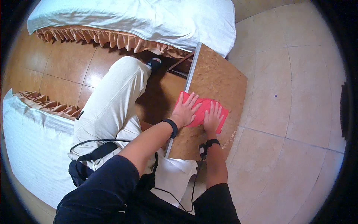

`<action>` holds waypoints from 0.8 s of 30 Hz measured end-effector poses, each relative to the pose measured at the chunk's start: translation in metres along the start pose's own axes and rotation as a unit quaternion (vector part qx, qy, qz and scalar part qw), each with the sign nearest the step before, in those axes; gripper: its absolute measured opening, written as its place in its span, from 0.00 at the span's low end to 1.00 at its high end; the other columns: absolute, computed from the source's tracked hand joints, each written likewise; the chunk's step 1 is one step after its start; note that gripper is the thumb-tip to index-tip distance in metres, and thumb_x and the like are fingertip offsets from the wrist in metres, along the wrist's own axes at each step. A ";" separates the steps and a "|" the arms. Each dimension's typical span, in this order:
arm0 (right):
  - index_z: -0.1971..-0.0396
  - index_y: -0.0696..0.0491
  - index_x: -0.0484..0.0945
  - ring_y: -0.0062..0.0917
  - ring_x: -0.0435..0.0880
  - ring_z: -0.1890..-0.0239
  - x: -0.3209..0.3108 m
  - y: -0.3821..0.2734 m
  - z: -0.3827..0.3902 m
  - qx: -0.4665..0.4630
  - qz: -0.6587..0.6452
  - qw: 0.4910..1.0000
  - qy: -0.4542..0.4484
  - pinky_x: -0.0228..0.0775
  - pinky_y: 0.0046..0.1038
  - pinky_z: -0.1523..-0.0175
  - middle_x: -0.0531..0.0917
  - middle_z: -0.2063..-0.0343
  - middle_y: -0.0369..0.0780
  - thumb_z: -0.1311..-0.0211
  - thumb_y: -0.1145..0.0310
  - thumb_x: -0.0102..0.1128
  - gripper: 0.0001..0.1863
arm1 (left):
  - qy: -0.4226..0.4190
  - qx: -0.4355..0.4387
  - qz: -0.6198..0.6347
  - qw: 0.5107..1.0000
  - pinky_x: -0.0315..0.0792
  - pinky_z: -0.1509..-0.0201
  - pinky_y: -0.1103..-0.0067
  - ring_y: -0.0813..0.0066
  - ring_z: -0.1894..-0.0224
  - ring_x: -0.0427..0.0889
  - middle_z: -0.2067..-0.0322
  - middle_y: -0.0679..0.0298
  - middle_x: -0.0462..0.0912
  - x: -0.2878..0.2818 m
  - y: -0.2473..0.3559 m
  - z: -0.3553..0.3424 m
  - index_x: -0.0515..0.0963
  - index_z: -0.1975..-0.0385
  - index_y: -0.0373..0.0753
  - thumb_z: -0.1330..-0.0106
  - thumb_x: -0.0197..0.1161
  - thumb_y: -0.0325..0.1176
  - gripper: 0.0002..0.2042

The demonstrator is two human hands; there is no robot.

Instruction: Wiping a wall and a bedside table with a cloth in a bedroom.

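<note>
A folded red cloth [200, 114] lies on a brown wooden tabletop [216, 72]. My left hand [185, 111] rests palm down on the cloth's left part, fingers stretched forward and spread. On its right part my right hand [212, 118] also lies flat, fingers extended and a little apart. Both palms press on the cloth and neither hand grips it. Pale crumb-like specks or worn marks [229, 141] show near the tabletop's right edge, by my right wrist.
A white-covered bed [130, 18] with a ruffled brown skirt stands beyond the table. Another white-covered bed [33, 149] is at left. My bent leg [108, 89] in light trousers is beside the table. A black cable [193, 194] hangs from my right wrist. Tiled wall [283, 104] borders the right.
</note>
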State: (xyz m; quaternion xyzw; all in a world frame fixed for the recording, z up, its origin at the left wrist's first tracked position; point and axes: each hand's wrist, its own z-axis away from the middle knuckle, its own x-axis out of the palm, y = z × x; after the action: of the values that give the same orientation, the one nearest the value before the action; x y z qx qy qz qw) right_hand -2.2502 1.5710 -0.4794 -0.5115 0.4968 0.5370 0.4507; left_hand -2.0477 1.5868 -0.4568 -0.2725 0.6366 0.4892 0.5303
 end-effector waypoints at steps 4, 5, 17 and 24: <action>0.35 0.39 0.56 0.42 0.52 0.32 0.011 0.005 0.032 0.017 0.034 0.999 -0.014 0.44 0.62 0.37 0.55 0.33 0.37 0.37 0.53 0.46 0.30 | -0.065 0.029 0.002 0.997 0.35 0.32 0.47 0.60 0.28 0.38 0.30 0.60 0.44 0.000 0.008 0.005 0.53 0.33 0.53 0.33 0.43 0.51 0.29; 0.35 0.39 0.56 0.43 0.52 0.32 0.014 0.002 0.039 0.025 0.030 0.999 -0.017 0.44 0.63 0.38 0.55 0.33 0.37 0.37 0.53 0.46 0.30 | -0.081 0.036 -0.003 0.996 0.34 0.32 0.47 0.60 0.28 0.37 0.30 0.61 0.42 0.002 0.008 0.007 0.52 0.32 0.53 0.33 0.43 0.51 0.29; 0.39 0.49 0.62 0.44 0.49 0.31 0.002 -0.026 0.092 0.034 -0.005 0.999 -0.032 0.40 0.62 0.37 0.54 0.33 0.40 0.36 0.55 0.45 0.27 | -0.211 0.062 0.062 0.974 0.45 0.39 0.37 0.61 0.28 0.31 0.29 0.64 0.37 -0.007 0.013 0.033 0.52 0.32 0.57 0.45 0.53 0.63 0.40; 0.43 0.52 0.67 0.44 0.50 0.31 0.012 -0.018 0.094 0.010 -0.009 1.000 0.023 0.38 0.62 0.37 0.56 0.33 0.40 0.39 0.55 0.47 0.26 | -0.213 0.123 0.032 0.969 0.43 0.39 0.36 0.60 0.28 0.31 0.29 0.66 0.36 -0.008 0.011 0.019 0.52 0.33 0.58 0.45 0.55 0.63 0.40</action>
State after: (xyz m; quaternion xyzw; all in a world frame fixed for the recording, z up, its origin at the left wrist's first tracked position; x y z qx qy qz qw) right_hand -2.2430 1.6659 -0.4941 -0.5242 0.5076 0.5159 0.4488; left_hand -2.0467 1.6070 -0.4449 -0.0739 0.5729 0.4707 0.6669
